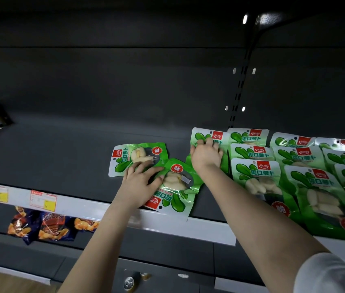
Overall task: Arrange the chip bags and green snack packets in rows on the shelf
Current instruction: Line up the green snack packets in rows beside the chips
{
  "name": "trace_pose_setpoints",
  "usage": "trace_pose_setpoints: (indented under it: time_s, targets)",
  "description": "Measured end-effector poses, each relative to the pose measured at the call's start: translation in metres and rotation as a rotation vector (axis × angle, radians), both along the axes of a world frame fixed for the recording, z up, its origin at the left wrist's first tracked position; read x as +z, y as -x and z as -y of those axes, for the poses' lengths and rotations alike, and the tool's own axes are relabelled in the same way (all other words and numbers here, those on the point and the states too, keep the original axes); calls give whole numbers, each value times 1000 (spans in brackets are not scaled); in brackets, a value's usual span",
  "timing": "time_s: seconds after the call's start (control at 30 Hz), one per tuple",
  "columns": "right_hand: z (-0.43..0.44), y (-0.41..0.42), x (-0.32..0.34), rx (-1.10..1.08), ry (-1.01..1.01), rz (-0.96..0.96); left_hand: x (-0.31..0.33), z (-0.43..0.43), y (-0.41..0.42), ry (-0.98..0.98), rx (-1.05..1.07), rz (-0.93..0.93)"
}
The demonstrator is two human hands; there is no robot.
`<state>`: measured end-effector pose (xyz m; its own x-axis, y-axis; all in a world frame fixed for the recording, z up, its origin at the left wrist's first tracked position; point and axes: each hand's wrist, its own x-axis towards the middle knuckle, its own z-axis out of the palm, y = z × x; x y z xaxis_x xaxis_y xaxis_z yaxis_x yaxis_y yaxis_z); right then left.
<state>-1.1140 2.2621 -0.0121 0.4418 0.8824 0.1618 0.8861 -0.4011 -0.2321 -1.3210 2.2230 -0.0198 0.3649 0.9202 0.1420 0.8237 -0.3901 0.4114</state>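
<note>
White sleeve (332, 275) nearest; its right hand (206, 154) grips a green snack packet (201, 135) beside the rows. The left hand (140, 185), fingers straight, rests on two loose packets (125, 159) on the shelf (61, 155).

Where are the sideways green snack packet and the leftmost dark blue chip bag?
Sideways green plastic snack packet (140, 156): head view, its clear window.
Leftmost dark blue chip bag (22, 224): head view, its front middle.
</note>
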Motion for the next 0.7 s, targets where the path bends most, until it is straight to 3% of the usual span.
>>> trace_pose_setpoints:
  time_s: [0.3,0.4,0.5,0.57,0.7]
  targets:
    - [-2,-12,9,75,87,-193,3,2,0,11,5,14]
    - [8,-14,14,106,-98,-245,6,4,1,12,5,10]
    - [25,-14,20,257,-323,-86,7,5,0,11,4,-7]
    - [28,-10,25,356,-356,-55,8,5,0,29,9,-16]
    - [31,5,43,385,-371,-173,9,8,-1,47,0,-14]
